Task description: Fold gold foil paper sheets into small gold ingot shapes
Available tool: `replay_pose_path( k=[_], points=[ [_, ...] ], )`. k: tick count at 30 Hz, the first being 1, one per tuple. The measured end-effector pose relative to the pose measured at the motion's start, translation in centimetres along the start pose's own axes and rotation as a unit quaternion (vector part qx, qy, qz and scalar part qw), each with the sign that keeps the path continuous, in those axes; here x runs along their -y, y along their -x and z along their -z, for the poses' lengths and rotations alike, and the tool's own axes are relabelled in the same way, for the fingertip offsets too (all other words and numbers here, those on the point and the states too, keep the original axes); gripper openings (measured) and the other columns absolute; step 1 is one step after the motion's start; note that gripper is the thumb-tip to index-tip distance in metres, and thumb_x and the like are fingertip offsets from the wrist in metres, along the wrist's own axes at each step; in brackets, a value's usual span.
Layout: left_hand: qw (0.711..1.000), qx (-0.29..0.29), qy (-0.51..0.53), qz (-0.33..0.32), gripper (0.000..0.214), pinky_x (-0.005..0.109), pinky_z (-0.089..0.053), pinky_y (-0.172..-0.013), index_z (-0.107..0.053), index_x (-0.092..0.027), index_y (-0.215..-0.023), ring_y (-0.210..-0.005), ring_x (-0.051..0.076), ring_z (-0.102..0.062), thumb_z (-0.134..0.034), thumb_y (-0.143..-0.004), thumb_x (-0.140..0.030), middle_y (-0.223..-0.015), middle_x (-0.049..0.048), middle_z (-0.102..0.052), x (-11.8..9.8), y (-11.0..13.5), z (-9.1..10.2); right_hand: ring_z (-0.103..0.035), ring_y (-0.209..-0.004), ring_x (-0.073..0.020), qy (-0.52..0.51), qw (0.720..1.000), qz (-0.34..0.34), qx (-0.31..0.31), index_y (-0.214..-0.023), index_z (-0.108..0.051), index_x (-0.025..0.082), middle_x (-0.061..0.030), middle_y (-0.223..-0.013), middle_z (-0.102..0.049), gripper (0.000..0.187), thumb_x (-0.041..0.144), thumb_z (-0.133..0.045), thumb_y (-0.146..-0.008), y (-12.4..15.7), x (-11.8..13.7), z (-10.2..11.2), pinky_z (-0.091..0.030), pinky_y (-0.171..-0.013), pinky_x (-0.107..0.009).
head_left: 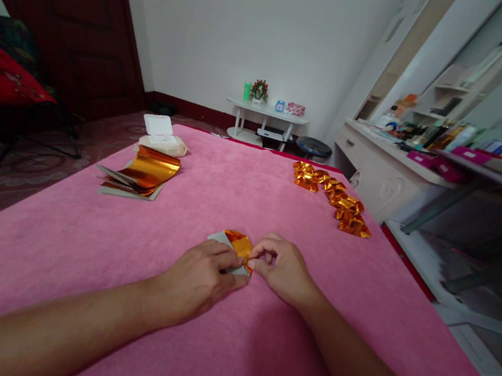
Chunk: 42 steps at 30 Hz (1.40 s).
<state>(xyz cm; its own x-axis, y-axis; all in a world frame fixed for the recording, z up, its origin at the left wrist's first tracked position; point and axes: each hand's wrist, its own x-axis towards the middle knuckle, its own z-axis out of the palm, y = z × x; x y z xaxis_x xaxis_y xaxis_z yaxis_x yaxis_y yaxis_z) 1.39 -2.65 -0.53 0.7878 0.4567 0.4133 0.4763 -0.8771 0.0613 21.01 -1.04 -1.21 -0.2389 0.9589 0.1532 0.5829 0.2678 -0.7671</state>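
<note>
On the pink cloth (184,356), between two bare hands, lies a small gold sheet (237,239). It has a gray back, and part of it is folded over, so both gold and gray show. It sits at the middle of the cloth, close to the person.

The left hand (197,278) lies over the near left part, with its fingers bent on top and its thumb along the near edge. The right hand (283,269) is at the right end. Its thumb and first finger pinch the edge there, and the other fingers curl in.

Both hands touch the sheet, so neither is nearer. From the right fingertips, the sheet lies to the left. The part that shows slants from far left to near right. The hands hide much of it, so I cannot tell if the left thumb and fingers pinch it or just press.

Far to the left is a pile (152,171) of gold sheets. Far to the right lie folded gold bits (342,201) in a bent row.
</note>
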Motion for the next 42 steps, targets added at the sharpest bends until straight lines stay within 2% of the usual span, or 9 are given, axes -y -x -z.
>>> replay_pose_path(
  k=[10, 14, 19, 25, 33, 42],
  points=[
    [1.0, 0.018, -0.019, -0.018, 0.022, 0.034, -0.046, -0.076, -0.065, -0.021, -0.099, -0.087, 0.018, -0.058, -0.044, -0.092, -0.024, -0.086, 0.0054, -0.063, 0.0, -0.1, 0.1, -0.048, -0.059, -0.0088, 0.04, 0.999, -0.006, -0.016, -0.069, -0.064, 0.02, 0.0023, -0.073, -0.057, 0.01, 0.012, -0.065, -0.064, 0.0, 0.6, -0.1, -0.036, -0.053, -0.021],
    [1.0, 0.013, -0.005, 0.015, 0.021, 0.032, -0.045, -0.073, -0.067, -0.023, -0.095, -0.084, 0.018, -0.056, -0.046, -0.091, -0.027, -0.087, 0.0043, -0.063, -0.2, 0.0, 0.0, -0.047, -0.057, -0.0089, 0.033, 0.999, -0.033, -0.019, -0.075, -0.06, 0.02, 0.0045, -0.067, -0.057, 0.017, 0.011, -0.065, -0.062, -0.1, 0.9, 0.0, -0.035, -0.053, -0.02],
    [0.998, 0.001, 0.031, 0.062, 0.025, 0.027, -0.046, -0.07, -0.064, -0.021, -0.1, -0.082, 0.014, -0.056, -0.042, -0.093, -0.03, -0.098, 0.0052, -0.061, -0.5, 0.1, 0.0, -0.045, -0.056, -0.0086, 0.058, 0.998, -0.021, -0.023, -0.069, -0.058, 0.02, 0.0047, -0.065, -0.055, 0.013, 0.013, -0.067, -0.061, -0.1, 0.8, 0.1, -0.032, -0.051, -0.02],
    [0.999, 0.01, 0.006, 0.035, 0.023, 0.031, -0.047, -0.075, -0.066, -0.024, -0.101, -0.088, 0.018, -0.059, -0.045, -0.092, -0.029, -0.101, 0.0039, -0.064, -0.2, 0.2, -0.2, -0.048, -0.058, -0.0086, 0.029, 1.0, 0.003, -0.01, -0.067, -0.064, 0.019, 0.0019, -0.072, -0.057, 0.007, 0.012, -0.066, -0.065, 0.0, 0.3, 0.0, -0.035, -0.052, -0.021],
    [0.999, -0.019, 0.027, 0.001, 0.026, 0.03, -0.047, -0.078, -0.067, -0.021, -0.094, -0.088, 0.016, -0.059, -0.041, -0.094, -0.027, -0.089, 0.0049, -0.066, -0.1, 0.0, 0.1, -0.043, -0.053, -0.0084, -0.021, 0.999, -0.011, -0.021, -0.072, -0.063, 0.017, 0.0043, -0.059, -0.052, 0.01, 0.009, -0.059, -0.069, -0.3, 0.0, 0.2, -0.035, -0.052, -0.02],
    [0.999, -0.024, 0.034, -0.009, 0.028, 0.03, -0.048, -0.079, -0.066, -0.021, -0.097, -0.09, 0.016, -0.058, -0.038, -0.094, -0.027, -0.091, 0.0055, -0.065, -0.1, 0.0, 0.0, -0.047, -0.053, -0.0092, 0.028, 0.998, -0.027, -0.045, -0.069, -0.061, 0.019, 0.0038, -0.059, -0.055, 0.005, 0.014, -0.062, -0.068, -0.3, 0.2, -0.2, -0.035, -0.05, -0.021]
  ],
)
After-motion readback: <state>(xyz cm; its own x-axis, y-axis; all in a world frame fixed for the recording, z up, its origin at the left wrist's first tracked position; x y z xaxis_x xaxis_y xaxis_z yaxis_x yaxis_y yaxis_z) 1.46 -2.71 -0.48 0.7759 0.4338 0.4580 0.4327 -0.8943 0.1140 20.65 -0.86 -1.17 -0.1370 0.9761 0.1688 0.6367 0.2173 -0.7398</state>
